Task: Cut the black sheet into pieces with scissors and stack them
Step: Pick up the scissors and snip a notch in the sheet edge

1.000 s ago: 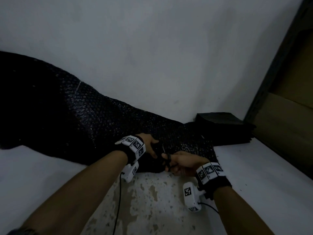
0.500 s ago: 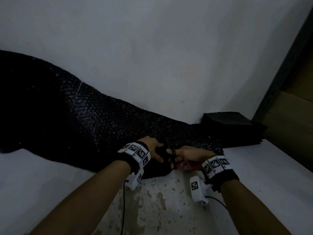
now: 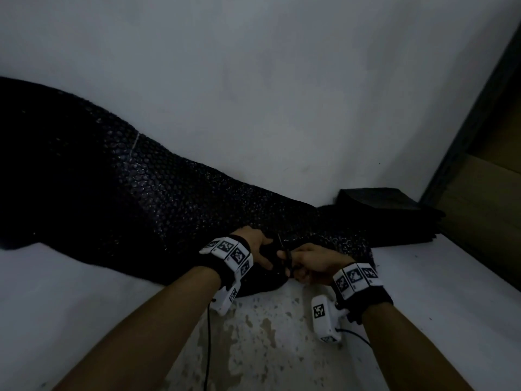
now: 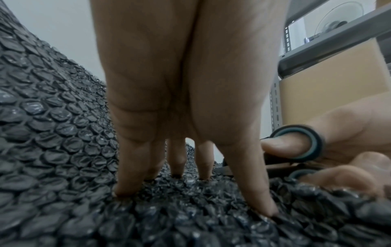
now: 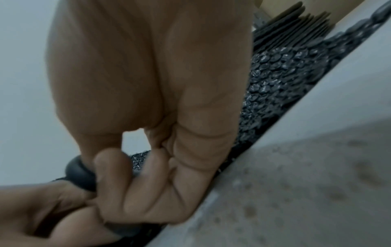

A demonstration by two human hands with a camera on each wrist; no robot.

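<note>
A long black bubble-wrap sheet lies across the white table from far left to the right. My left hand presses straight fingers down on its near edge. Just right of it, my right hand grips black scissors with thumb and fingers through the loops, blades pointing away into the sheet. In the right wrist view the fingers curl round a dark handle. A stack of cut black pieces sits at the far right by the wall.
A white wall rises directly behind the sheet. A dark metal shelf frame with cardboard boxes stands at the right. The table's worn, speckled front patch lies under my wrists.
Both hands have shifted a little forward and right along the sheet, and the scissors have advanced further into it. The left hand still holds the sheet down.
</note>
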